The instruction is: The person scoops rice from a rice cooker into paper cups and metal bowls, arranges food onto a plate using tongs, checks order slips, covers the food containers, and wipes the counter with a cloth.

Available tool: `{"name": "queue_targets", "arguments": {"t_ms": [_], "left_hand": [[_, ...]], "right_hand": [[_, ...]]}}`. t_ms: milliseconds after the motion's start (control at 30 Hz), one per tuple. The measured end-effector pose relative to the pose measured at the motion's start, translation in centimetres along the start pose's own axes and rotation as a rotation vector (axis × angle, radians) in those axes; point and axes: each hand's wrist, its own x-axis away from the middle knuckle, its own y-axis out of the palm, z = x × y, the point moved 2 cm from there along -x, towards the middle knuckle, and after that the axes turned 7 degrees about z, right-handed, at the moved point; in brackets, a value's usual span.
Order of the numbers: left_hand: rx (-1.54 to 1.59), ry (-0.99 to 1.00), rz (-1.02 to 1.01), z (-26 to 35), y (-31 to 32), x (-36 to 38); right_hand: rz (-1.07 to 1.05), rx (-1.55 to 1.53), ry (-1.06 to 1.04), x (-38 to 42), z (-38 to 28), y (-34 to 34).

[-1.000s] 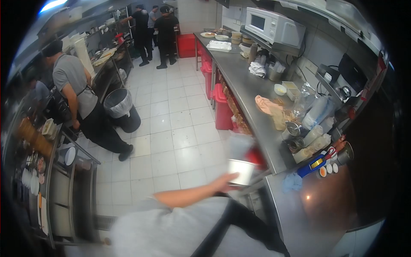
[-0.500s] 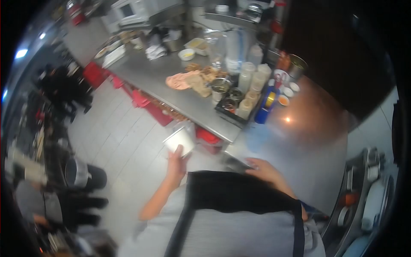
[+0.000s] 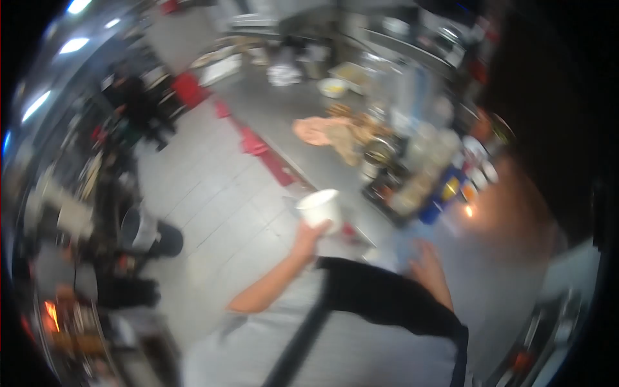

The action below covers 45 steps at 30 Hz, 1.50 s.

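A white round tub (image 3: pixel 318 209) is held in front of me, its open top tilted toward the counter. The fingers of my left hand (image 3: pixel 309 240) are closed around its lower side. Blurred by motion, my right hand (image 3: pixel 428 269) is over the near part of the steel counter (image 3: pixel 483 264), with its fingers apart and nothing visible in them. Beyond it lie a blue container (image 3: pixel 442 197) and small white cups (image 3: pixel 483 175). Whether the right hand touches the counter cannot be made out.
A black tray of bottles and jars (image 3: pixel 387 193) stands near the counter corner. Pinkish cloths (image 3: pixel 320 131) lie behind it. To the left, a person in dark clothes (image 3: pixel 137 103), another in a grey top (image 3: pixel 64 267) and a dark bin (image 3: pixel 169 240) are on the tiled floor.
The view has swung, moving the surroundings rightward in the picture. My left hand still holds the tub, now nearer the counter edge. My right hand has risen from that edge with its fingers spread.
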Motion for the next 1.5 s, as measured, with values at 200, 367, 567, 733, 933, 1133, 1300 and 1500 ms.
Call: {"name": "queue_targets", "arguments": {"t_ms": [200,367,567,733,933,1133,1300,1500], "left_hand": [[0.097,-0.003,0.068,3.1,1.6,3.8],[0.016,0.032,0.178,0.8,0.6,6.2],[-0.090,0.118,0.287,-0.8,0.5,8.6],[-0.155,0.137,0.270,0.1,1.4,10.4],[-0.135,0.076,0.299,-0.2,1.2,12.4],[-0.153,0.110,0.273,0.4,1.6,13.3],[-0.232,0.119,0.307,0.0,1.2,13.5],[-0.396,0.221,0.269,-2.8,-2.3,12.8]], "right_hand": [[0.010,0.146,-0.010,-3.0,7.2,7.1],[-0.010,0.226,-0.224,-4.7,5.0,7.2],[-0.001,0.225,-0.227,-4.7,3.9,6.4],[0.058,0.197,-0.276,-4.8,4.1,6.4],[0.067,0.188,-0.288,-4.8,5.0,6.7],[0.101,0.134,-0.322,-4.6,5.5,6.8],[0.105,0.076,-0.346,-5.3,5.9,7.2],[0.207,-0.167,-0.206,-4.1,5.0,5.5]]}}
